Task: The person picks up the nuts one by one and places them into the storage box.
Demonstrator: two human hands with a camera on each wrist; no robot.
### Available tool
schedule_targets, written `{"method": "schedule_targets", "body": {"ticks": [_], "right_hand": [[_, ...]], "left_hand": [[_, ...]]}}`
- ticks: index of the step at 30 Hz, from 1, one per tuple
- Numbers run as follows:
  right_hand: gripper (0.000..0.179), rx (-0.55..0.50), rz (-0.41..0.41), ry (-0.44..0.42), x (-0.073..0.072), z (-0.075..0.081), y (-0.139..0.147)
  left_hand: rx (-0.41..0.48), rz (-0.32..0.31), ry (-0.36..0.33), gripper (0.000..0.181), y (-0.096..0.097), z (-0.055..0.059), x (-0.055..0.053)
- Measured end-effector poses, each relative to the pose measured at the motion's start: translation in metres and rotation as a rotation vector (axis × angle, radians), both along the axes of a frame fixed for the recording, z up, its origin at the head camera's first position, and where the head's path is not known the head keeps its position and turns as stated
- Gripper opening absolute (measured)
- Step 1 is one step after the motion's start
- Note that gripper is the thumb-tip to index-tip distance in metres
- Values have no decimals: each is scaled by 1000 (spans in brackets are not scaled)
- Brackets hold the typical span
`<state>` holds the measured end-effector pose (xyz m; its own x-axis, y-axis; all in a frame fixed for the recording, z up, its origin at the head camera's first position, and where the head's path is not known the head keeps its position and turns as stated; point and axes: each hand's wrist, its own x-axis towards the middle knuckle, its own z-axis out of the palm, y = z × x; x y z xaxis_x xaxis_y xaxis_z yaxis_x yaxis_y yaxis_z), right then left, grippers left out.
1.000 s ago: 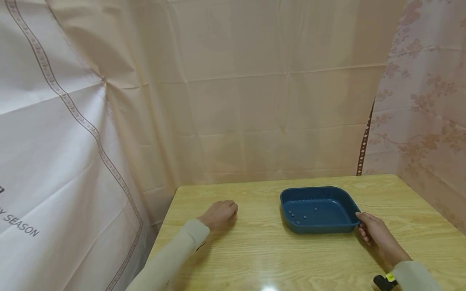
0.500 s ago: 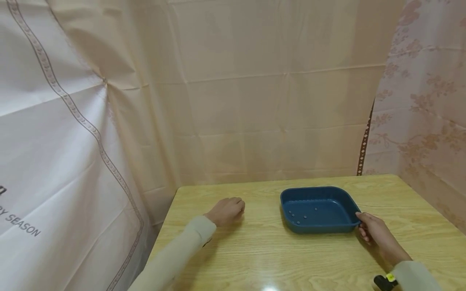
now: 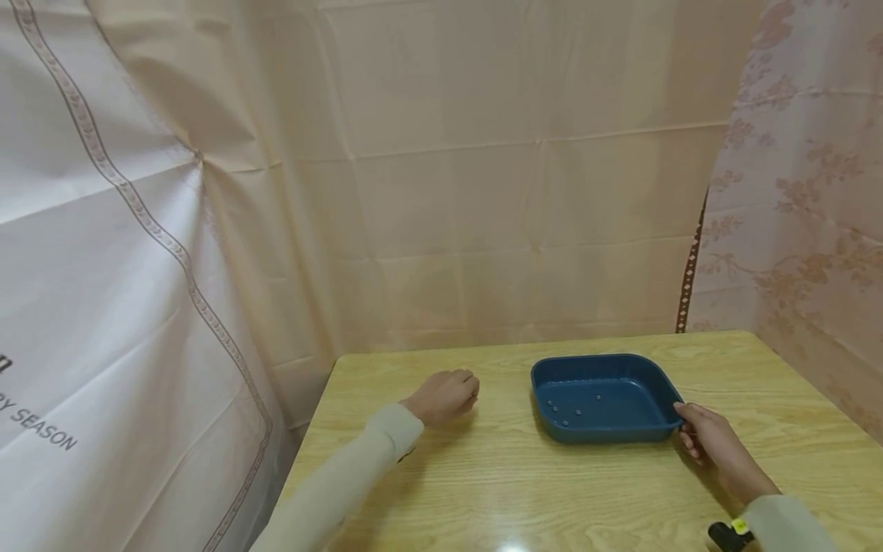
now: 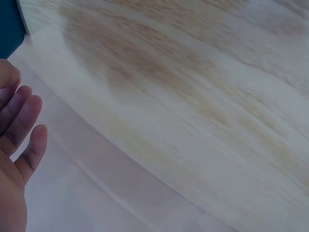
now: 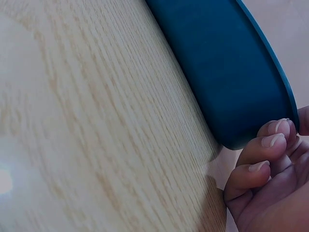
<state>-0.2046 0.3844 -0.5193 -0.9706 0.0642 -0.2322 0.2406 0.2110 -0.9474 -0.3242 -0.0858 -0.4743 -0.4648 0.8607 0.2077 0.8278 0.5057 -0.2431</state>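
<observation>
A deep blue rectangular tray [image 3: 607, 434] with rounded corners stands on the right half of the table. Several tiny ring-like metal pieces, perhaps nuts [image 3: 578, 412], lie scattered on its floor, mostly to the left. My right hand [image 3: 713, 445] pinches the tray's near right corner, thumb on top of the rim and fingers against the outer wall. Left of the tray, my left hand [image 3: 443, 397] hovers over the table with bent fingers. In the left wrist view its fingers [image 4: 21, 116] curl loosely; the thumb tip is hidden, and I cannot tell whether it pinches anything small.
The light wood-grain table [image 3: 510, 491] ends at a back edge before a beige cloth curtain [image 3: 441, 230]. White printed cloth [image 3: 124, 345] hangs on the left, floral cloth [image 3: 814, 230] on the right. A black object with a yellow label [image 3: 730, 535] shows beside the right sleeve.
My left hand has moved steadily right and slightly away from me, closer to the tray. The right hand and the tray have stayed where they were.
</observation>
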Motion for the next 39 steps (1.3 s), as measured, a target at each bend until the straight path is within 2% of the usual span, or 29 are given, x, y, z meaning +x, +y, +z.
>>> {"method": "schedule_targets", "body": {"ticks": [6,14,27,32,39], "right_hand": [[45,-11,1,5,0,0,0],[45,8,-1,7,0,-2,-1],[46,-4,-1,22,1,0,-3],[46,4,-12,11,1,0,-3],[46,-7,-6,10,0,-1,-1]], "left_hand": [[-4,-18,-1,6,12,5,-1],[-20,-11,-24,7,27,8,-1],[-36,-37,-15,10,47,16,-1],[-44,-66,-4,10,56,19,1],[-62,-72,34,14,71,23,2]]}}
